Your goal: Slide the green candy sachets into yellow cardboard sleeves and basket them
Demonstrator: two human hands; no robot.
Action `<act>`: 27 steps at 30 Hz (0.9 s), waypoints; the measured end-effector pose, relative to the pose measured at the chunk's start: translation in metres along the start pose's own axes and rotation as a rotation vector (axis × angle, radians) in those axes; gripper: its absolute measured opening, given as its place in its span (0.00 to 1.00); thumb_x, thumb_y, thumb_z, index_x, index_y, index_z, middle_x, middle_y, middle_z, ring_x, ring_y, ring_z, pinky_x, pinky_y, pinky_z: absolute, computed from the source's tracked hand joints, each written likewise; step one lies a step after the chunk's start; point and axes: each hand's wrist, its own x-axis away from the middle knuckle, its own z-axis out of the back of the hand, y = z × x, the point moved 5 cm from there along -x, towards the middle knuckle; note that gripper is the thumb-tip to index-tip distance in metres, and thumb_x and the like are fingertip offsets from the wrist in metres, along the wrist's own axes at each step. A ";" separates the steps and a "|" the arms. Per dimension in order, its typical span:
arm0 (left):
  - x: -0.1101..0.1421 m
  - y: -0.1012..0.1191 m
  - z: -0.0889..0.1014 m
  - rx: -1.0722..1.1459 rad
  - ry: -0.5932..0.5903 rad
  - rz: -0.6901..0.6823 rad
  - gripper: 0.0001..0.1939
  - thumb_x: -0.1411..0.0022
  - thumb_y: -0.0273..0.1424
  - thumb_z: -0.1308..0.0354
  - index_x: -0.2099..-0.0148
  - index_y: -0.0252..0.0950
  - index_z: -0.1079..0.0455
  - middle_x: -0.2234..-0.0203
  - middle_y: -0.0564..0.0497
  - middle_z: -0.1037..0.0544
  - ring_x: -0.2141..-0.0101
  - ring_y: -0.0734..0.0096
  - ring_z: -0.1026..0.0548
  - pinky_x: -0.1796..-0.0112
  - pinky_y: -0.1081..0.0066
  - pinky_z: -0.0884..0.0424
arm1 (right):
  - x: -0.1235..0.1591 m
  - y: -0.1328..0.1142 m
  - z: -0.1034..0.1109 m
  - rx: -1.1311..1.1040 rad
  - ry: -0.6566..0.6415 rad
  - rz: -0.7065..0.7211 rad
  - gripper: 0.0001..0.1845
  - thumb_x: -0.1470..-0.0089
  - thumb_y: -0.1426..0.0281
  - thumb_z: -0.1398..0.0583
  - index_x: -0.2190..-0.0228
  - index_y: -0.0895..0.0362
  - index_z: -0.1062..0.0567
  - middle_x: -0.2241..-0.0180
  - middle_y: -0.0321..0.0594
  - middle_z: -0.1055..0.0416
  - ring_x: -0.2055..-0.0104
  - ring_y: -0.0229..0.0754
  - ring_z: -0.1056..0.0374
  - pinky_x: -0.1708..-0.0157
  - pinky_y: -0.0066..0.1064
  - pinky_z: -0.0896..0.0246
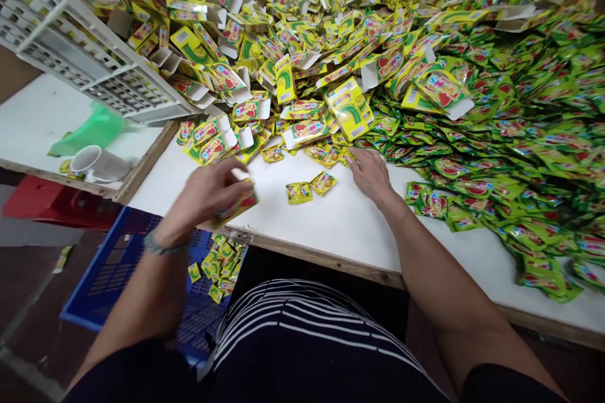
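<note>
The fingers (236, 190) of the left hand (202, 192) are closed on a blurred printed box (242, 203), at that hand's 4 o'clock, long axis running roughly 8 to 2 o'clock. The right hand (372, 175) has its fingers bent, tips by the heap's front edge; whether they grip anything, I cannot tell. On the white surface (359, 233), green packets (520, 138) spread from the right hand's 1 to 4 o'clock; piled boxes (350, 113) lie at 11. A blue crate (111, 264) sits lower, at the left hand's 7. Two small packets (299, 194) lie between the hands, toward 3 o'clock from the left fingers, 8 from the right, which are nearer.
</note>
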 end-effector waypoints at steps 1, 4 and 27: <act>0.011 -0.018 0.016 -0.191 -0.031 0.076 0.13 0.47 0.37 0.37 0.61 0.37 0.26 0.77 0.51 0.22 0.77 0.69 0.28 0.73 0.71 0.41 | 0.000 0.001 -0.002 0.069 -0.038 0.024 0.19 0.39 0.65 0.46 0.51 0.58 0.24 0.46 0.51 0.26 0.43 0.57 0.35 0.45 0.51 0.41; 0.038 -0.063 0.041 -0.469 -0.140 0.278 0.10 0.46 0.35 0.39 0.60 0.39 0.26 0.76 0.53 0.20 0.75 0.66 0.27 0.72 0.71 0.42 | 0.005 -0.010 -0.002 0.250 -0.137 0.103 0.16 0.41 0.65 0.42 0.55 0.60 0.23 0.53 0.53 0.23 0.49 0.57 0.32 0.49 0.46 0.42; -0.074 0.071 -0.163 -0.204 -0.124 -0.148 0.19 0.41 0.35 0.36 0.50 0.33 0.32 0.61 0.42 0.23 0.58 0.54 0.26 0.61 0.66 0.34 | 0.046 0.026 0.099 0.768 -0.510 -0.276 0.22 0.49 0.78 0.41 0.51 0.59 0.24 0.53 0.58 0.25 0.49 0.63 0.32 0.60 0.43 0.38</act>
